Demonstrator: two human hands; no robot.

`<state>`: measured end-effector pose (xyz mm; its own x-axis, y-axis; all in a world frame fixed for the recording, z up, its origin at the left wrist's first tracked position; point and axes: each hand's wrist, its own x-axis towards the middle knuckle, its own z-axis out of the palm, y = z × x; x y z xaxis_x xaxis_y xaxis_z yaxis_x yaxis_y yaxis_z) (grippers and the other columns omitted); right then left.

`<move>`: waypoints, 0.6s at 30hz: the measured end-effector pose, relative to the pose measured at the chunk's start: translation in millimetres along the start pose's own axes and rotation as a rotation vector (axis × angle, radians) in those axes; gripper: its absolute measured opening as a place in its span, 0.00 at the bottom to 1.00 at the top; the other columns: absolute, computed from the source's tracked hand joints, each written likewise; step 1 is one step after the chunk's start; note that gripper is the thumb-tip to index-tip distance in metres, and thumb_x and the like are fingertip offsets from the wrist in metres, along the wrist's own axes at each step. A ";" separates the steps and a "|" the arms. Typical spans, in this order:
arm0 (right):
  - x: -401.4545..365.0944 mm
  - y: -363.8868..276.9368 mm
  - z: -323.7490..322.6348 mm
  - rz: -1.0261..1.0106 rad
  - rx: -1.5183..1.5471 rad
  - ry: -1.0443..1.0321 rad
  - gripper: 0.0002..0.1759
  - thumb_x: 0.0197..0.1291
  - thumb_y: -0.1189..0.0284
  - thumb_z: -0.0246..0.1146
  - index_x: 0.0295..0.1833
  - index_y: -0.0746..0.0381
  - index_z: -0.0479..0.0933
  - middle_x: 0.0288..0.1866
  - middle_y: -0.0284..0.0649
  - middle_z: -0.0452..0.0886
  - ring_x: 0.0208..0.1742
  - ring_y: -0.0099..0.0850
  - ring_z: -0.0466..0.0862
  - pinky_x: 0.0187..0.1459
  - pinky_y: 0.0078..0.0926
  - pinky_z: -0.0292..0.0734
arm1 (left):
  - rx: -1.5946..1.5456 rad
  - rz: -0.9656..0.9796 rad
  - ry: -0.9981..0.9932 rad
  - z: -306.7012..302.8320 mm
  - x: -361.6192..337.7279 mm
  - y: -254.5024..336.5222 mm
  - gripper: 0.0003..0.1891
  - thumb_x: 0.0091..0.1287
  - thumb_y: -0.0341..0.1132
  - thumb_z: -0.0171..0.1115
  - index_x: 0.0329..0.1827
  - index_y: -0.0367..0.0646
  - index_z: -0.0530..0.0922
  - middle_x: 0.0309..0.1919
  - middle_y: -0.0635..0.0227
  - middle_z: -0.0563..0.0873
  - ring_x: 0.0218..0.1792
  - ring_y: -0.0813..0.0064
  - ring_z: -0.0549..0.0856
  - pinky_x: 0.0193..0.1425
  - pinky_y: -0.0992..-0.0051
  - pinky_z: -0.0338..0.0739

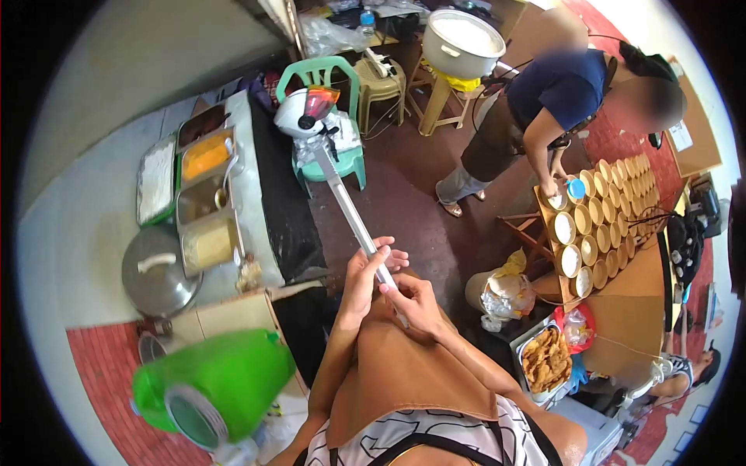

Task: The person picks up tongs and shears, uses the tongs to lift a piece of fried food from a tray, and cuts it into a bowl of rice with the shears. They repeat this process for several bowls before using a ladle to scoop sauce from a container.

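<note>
Bar, long and silvery, slants above the brown apron, right hand clamped on its near end, left hand loosely gripping it; probably light, stiff, smooth, best held near midlength.

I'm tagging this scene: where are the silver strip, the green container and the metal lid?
Silver strip (357,224), head view: bare middle.
Green container (229,377), head view: side wall.
Metal lid (167,289), head view: top, below its handle.

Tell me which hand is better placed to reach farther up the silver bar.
Probably the left hand: it sits higher on the silver bar, some fingers spread; the right hand holds it lower.
</note>
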<state>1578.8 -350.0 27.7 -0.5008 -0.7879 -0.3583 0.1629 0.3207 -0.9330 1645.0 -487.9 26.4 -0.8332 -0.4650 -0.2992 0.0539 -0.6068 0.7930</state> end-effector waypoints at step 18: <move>395.9 -135.4 -238.5 -0.148 0.125 -0.180 0.21 0.69 0.68 0.69 0.63 0.67 0.80 0.49 0.36 0.87 0.51 0.23 0.82 0.57 0.30 0.78 | 0.271 0.256 -0.207 76.8 447.8 143.2 0.08 0.81 0.35 0.54 0.52 0.39 0.72 0.31 0.67 0.82 0.31 0.80 0.83 0.38 0.80 0.78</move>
<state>1155.7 -579.9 19.9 -0.3699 -0.9056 -0.2075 0.2088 0.1366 -0.9684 1237.3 -733.5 46.8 -0.9063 -0.4223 0.0165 0.1496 -0.2840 0.9471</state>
